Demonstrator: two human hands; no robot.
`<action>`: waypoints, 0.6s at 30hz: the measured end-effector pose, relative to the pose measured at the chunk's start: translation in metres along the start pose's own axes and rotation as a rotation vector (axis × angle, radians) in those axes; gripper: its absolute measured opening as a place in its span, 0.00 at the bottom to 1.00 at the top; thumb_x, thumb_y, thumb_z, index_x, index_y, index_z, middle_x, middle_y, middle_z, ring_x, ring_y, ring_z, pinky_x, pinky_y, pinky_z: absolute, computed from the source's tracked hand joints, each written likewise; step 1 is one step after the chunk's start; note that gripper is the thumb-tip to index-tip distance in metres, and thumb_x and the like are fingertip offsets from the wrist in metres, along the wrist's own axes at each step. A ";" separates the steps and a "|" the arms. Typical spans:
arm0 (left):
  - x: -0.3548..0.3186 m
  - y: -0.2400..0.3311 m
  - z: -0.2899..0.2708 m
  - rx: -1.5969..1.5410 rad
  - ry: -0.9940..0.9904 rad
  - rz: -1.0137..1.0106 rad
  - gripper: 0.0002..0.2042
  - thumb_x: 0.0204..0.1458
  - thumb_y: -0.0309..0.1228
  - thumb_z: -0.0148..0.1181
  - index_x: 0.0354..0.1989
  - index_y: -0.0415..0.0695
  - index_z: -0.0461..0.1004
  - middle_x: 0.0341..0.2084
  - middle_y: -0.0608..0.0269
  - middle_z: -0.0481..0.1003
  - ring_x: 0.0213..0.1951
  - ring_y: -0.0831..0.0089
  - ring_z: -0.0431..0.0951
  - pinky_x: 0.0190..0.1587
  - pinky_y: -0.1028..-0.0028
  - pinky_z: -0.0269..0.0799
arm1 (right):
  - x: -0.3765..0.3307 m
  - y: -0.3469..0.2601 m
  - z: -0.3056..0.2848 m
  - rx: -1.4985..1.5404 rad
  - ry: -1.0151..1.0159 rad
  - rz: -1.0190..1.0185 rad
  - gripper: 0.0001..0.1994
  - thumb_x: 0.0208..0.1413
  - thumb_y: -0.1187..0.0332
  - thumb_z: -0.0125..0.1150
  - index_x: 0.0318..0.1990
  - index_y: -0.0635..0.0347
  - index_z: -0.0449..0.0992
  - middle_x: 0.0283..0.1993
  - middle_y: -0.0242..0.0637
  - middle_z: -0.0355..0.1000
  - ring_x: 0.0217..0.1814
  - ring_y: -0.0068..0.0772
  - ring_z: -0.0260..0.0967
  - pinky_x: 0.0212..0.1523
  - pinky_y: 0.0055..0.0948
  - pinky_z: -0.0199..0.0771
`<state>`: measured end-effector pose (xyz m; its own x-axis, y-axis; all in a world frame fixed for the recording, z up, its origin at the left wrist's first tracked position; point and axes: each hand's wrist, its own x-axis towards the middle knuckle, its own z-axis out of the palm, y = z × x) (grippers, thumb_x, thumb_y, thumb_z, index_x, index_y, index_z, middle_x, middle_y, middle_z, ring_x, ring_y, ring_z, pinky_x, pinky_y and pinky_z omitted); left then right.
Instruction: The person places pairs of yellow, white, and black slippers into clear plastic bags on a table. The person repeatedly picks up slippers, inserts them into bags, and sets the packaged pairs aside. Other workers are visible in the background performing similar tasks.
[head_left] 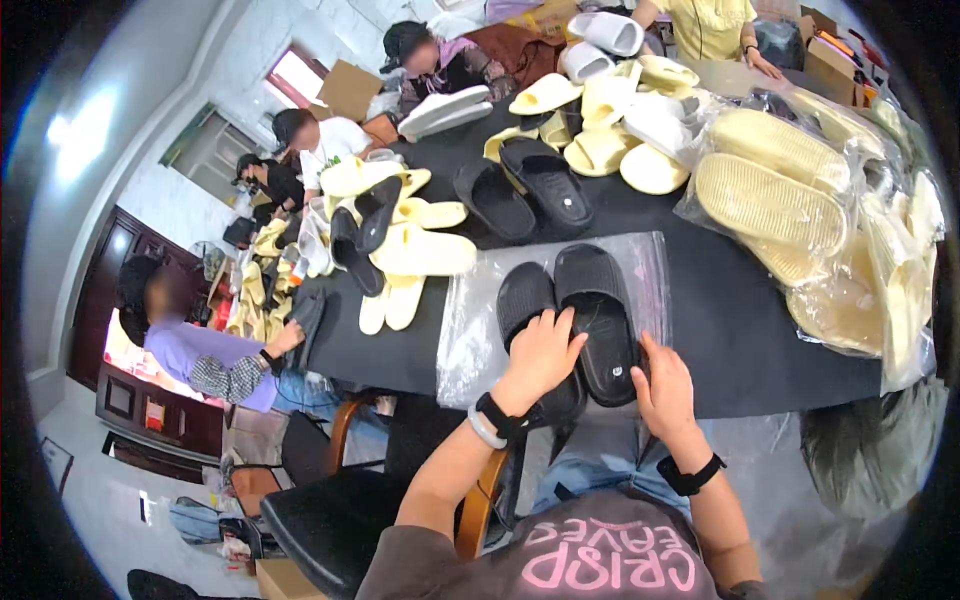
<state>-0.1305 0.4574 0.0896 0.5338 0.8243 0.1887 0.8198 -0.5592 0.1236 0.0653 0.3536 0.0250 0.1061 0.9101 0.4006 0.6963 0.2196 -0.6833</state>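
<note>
Two black slippers lie side by side, toes away from me, on a clear plastic bag (465,335) spread flat at the table's near edge. Over the left slipper (525,290) rests my left hand (543,358), its fingers curled at the foot opening and its thumb toward the other slipper. This hand hides much of that slipper's insole. My right hand (664,385) is beside the right slipper (604,335), thumb near its outer edge by the heel. Its fingers are stretched out over the bag's right side, with nothing visible gripped in them.
Another black slipper pair (545,180) lies just beyond the bag. Cream and black slippers (425,250) are heaped to the left. Bagged cream slippers (770,190) pile up at right on the black-covered table (725,345). Several people work around it. A black chair (345,520) stands behind-left.
</note>
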 end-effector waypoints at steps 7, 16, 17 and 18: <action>0.015 -0.071 -0.065 -0.172 0.048 -0.176 0.16 0.59 0.36 0.56 0.48 0.36 0.74 0.43 0.45 0.75 0.48 0.49 0.75 0.52 0.62 0.70 | 0.001 -0.005 -0.005 -0.101 -0.027 -0.026 0.28 0.56 0.62 0.59 0.62 0.67 0.64 0.55 0.49 0.69 0.59 0.48 0.64 0.58 0.43 0.63; 0.089 -0.349 -0.165 0.007 0.292 -0.348 0.15 0.53 0.29 0.55 0.47 0.36 0.76 0.44 0.37 0.75 0.53 0.47 0.72 0.56 0.60 0.67 | 0.001 -0.011 -0.005 -0.152 -0.101 -0.022 0.28 0.54 0.63 0.58 0.61 0.66 0.65 0.58 0.47 0.67 0.61 0.49 0.61 0.59 0.44 0.62; 0.104 -0.367 -0.176 0.151 0.325 -0.291 0.17 0.52 0.28 0.54 0.49 0.36 0.76 0.47 0.35 0.74 0.55 0.44 0.70 0.59 0.60 0.65 | 0.001 -0.011 -0.005 -0.181 -0.089 -0.030 0.28 0.54 0.63 0.59 0.61 0.65 0.65 0.57 0.46 0.67 0.61 0.47 0.61 0.58 0.43 0.62; 0.104 -0.395 -0.190 0.271 0.398 -0.297 0.18 0.51 0.27 0.53 0.51 0.36 0.75 0.50 0.32 0.71 0.58 0.41 0.66 0.62 0.59 0.61 | 0.001 -0.013 -0.003 -0.192 -0.083 -0.051 0.28 0.54 0.62 0.60 0.61 0.65 0.66 0.57 0.45 0.68 0.61 0.46 0.62 0.58 0.42 0.62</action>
<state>-0.4382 0.7475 0.2455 0.1958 0.8164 0.5433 0.9749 -0.2220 -0.0177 0.0590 0.3507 0.0362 0.0138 0.9272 0.3742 0.8227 0.2022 -0.5313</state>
